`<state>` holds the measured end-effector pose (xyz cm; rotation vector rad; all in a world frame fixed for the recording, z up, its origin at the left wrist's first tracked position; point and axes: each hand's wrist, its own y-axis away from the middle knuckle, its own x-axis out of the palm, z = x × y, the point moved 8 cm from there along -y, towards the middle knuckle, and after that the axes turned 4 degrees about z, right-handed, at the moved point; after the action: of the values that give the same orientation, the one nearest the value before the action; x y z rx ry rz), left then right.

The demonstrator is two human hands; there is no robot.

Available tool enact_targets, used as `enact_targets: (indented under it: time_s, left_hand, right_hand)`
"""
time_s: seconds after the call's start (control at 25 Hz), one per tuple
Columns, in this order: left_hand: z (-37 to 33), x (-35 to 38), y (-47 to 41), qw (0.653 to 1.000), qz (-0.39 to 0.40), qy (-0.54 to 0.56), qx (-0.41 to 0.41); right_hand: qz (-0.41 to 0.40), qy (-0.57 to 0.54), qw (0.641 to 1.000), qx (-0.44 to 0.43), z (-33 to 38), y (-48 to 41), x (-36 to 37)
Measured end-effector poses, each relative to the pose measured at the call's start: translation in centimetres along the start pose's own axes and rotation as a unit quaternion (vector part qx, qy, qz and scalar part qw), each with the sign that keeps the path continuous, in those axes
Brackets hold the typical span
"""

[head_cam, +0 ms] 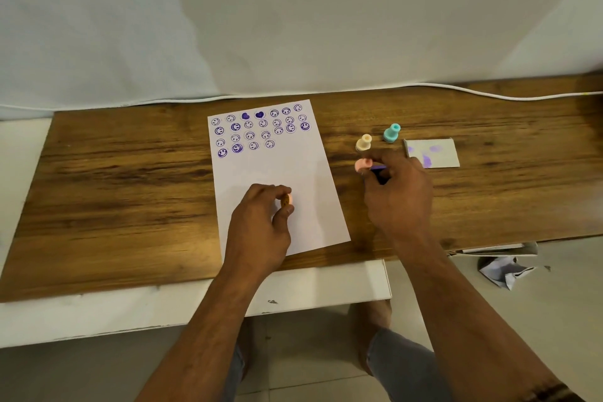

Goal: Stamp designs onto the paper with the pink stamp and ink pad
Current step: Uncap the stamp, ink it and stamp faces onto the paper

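A white paper (293,179) lies on the wooden board, its top part covered with rows of purple smiley and heart prints. My left hand (261,219) rests on the lower part of the sheet, pinching a small orange stamp (286,200) whose face points to the right. Just right of the paper, my right hand (398,189) grips a small dark ink pad (379,172) with a purple top. The pink stamp (361,165) lies at the tips of my right fingers, touching or almost touching them.
A beige stamp (363,142) and a teal stamp (392,132) stand upright behind my right hand. A white card (439,155) with purple smudges lies to the right. A white cable (489,94) runs along the board's back edge. Crumpled paper (505,271) lies on the floor.
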<state>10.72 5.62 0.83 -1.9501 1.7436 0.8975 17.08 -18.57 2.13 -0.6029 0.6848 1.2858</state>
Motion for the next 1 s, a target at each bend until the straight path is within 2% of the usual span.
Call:
enact_targets:
  time_s: [0.32,0.48,0.72,0.84,1.0]
  left_hand:
    - [1.1,0.2,-0.3,0.999,0.012,-0.044,0.001]
    - [1.0,0.3,-0.3,0.997,0.031,-0.074,0.005]
    - [0.3,0.2,0.4,0.987,0.064,-0.142,0.042]
    - [0.3,0.4,0.8,0.983,0.078,-0.157,0.051]
    - [0.2,0.6,1.0,0.982,0.079,-0.162,0.051]
  right_hand:
    - [-0.005,0.003,1.0,0.005,0.1,0.1,0.0]
    - [0.011,-0.03,0.999,0.005,0.7,0.3,1.1]
    - [0.017,-0.12,0.989,-0.081,4.8,1.3,3.4]
    - [0.02,-0.142,0.988,-0.055,5.2,1.1,5.0]
    - [0.026,-0.106,0.993,-0.051,5.8,0.3,6.8]
